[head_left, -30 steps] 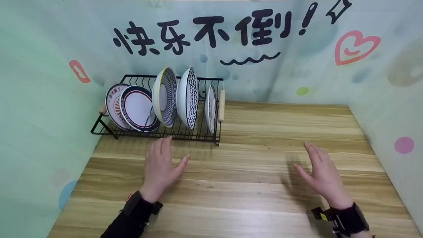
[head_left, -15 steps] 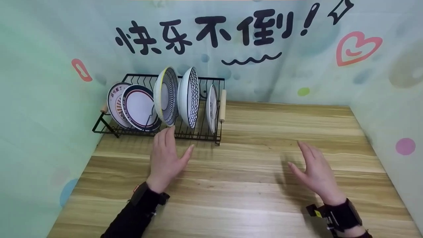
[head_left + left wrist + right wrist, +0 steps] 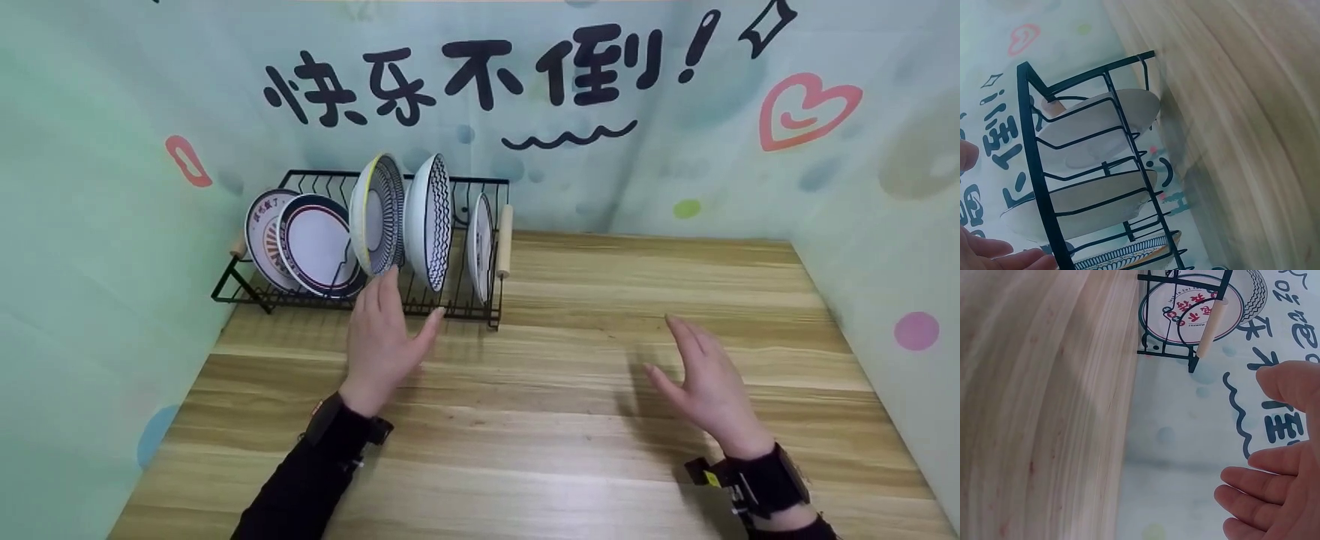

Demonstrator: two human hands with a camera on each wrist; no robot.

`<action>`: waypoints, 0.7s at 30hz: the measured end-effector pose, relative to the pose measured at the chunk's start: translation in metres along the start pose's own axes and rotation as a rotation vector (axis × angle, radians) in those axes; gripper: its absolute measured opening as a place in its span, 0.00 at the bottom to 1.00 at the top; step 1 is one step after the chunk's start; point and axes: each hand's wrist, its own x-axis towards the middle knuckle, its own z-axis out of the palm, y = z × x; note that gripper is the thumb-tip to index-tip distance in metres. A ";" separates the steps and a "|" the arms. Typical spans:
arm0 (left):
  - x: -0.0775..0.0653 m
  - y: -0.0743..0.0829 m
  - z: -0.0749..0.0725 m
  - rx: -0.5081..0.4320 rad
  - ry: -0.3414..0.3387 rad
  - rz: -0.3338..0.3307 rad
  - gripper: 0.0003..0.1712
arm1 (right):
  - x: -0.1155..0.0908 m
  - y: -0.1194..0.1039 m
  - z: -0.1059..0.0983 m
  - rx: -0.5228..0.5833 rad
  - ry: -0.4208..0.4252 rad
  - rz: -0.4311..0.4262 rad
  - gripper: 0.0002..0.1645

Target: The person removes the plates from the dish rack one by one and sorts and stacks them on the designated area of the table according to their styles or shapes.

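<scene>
In the head view my left hand (image 3: 382,337) reaches over the front rail of a black wire dish rack (image 3: 457,310), fingers extended and thumb apart. Its fingertips overlap the lower edge of a yellow-rimmed bowl (image 3: 373,214). Right of that bowl stands a white bowl (image 3: 417,217) with a wavy black pattern inside. In the left wrist view, fingers (image 3: 1010,256) show close to the rack's rail, holding nothing. My right hand (image 3: 705,382) hovers over the right side of the table, relaxed and holding nothing. Its spread thumb and fingers (image 3: 1264,486) show in the right wrist view.
A dark-rimmed plate (image 3: 315,240) and a printed plate (image 3: 259,225) lean at the rack's left end. Another plate (image 3: 480,247) stands upright by the right wooden handle (image 3: 505,240). A printed curtain (image 3: 675,180) borders the wooden table (image 3: 570,450).
My left hand has moved forward and slightly right, up to the rack's front and the yellow-rimmed bowl. My right hand has drifted a little left and forward. The dishes stay put.
</scene>
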 end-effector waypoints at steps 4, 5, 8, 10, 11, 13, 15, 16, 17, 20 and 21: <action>0.005 0.002 0.001 -0.004 -0.027 -0.033 0.50 | 0.002 -0.001 0.003 -0.002 0.012 -0.011 0.46; 0.006 0.002 0.001 -0.006 -0.034 -0.047 0.51 | 0.002 -0.001 0.003 -0.002 0.015 -0.011 0.46; 0.010 0.002 0.002 -0.011 -0.053 -0.084 0.51 | 0.004 -0.003 0.005 0.000 0.018 -0.009 0.47; 0.013 0.001 0.003 -0.012 -0.055 -0.097 0.52 | 0.006 -0.004 0.006 0.004 0.021 -0.010 0.47; 0.015 0.001 0.004 -0.013 -0.054 -0.100 0.52 | 0.006 -0.004 0.006 0.005 0.025 -0.013 0.47; 0.017 0.000 0.005 -0.010 -0.047 -0.102 0.52 | 0.008 -0.004 0.007 0.006 0.029 -0.021 0.47; 0.020 -0.002 0.006 -0.005 -0.042 -0.104 0.53 | 0.009 -0.004 0.009 0.010 0.030 -0.028 0.47; 0.021 -0.002 0.006 -0.002 -0.042 -0.106 0.53 | 0.010 -0.005 0.009 0.011 0.030 -0.030 0.47; 0.023 -0.002 0.007 0.002 -0.047 -0.108 0.53 | 0.010 -0.005 0.010 0.013 0.027 -0.030 0.47; 0.027 -0.003 0.007 0.009 -0.063 -0.116 0.53 | 0.012 -0.006 0.012 0.018 0.021 -0.028 0.47; 0.029 -0.003 0.007 0.011 -0.064 -0.119 0.54 | 0.013 -0.007 0.012 0.019 0.021 -0.030 0.47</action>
